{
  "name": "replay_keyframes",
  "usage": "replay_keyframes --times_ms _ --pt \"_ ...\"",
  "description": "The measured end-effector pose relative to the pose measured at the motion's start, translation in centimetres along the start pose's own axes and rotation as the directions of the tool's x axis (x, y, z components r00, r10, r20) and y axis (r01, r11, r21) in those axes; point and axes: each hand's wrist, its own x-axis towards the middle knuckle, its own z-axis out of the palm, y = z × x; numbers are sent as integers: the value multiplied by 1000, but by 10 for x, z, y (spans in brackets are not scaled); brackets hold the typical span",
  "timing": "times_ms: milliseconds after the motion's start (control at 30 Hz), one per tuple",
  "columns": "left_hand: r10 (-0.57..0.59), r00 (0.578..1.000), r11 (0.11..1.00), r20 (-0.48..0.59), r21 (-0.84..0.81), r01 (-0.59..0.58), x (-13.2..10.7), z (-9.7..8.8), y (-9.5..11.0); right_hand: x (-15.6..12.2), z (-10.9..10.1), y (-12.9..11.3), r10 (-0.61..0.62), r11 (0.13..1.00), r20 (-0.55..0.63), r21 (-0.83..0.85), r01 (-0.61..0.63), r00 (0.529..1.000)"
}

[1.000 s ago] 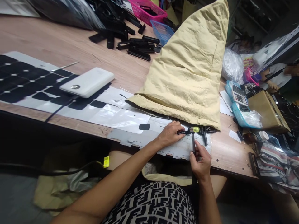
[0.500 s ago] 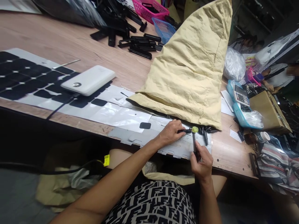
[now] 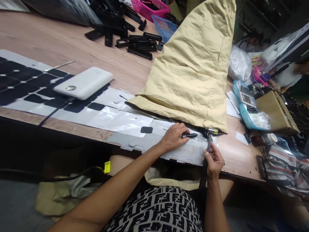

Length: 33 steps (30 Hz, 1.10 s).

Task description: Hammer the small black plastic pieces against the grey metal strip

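My left hand (image 3: 175, 135) is closed on a slim black part (image 3: 192, 135), which sticks out to the right past the fingers. It is held low over a grey sheet (image 3: 154, 143) along the table's front edge. Upright in my right hand (image 3: 214, 160) is a small hammer (image 3: 209, 141); its metal head with a yellow-green face lies to the right of the black part, apart from it. Behind the hammer head, dark pieces show at the mouth of a big cream cloth bag (image 3: 188, 77). The hammer partly hides them.
A white power bank (image 3: 88, 82) with a cable lies on patterned sheets at left. Black plastic parts (image 3: 140, 45), a pink basket (image 3: 154, 8) and a blue basket (image 3: 165, 27) are behind. At right are a calculator (image 3: 247, 96), a cardboard box (image 3: 277, 111) and another person.
The hammer head has moved off the black part's tip toward the right, and its head is turned sideways. My left hand keeps the black part. The view has shifted slightly.
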Motion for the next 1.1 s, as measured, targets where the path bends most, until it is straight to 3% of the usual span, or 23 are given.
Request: replay_keyframes --times_ms 233,600,733,900,1100 --pt "-21 1000 998 11 -51 22 -2 -3 1 4 -3 -6 68 989 -28 134 -63 997" --pt "-40 999 993 4 -115 40 -4 -3 -4 -1 -1 -5 56 986 -62 162 -46 997" --pt "31 998 991 51 -128 -24 -2 -7 -3 -1 -3 -2 45 975 -83 220 -25 996" --pt "300 925 943 233 -217 -251 -3 -16 5 2 -11 7 28 942 -141 335 21 990" --pt "393 844 920 365 -158 -360 -43 -11 21 10 -18 14 61 899 -157 438 14 986"
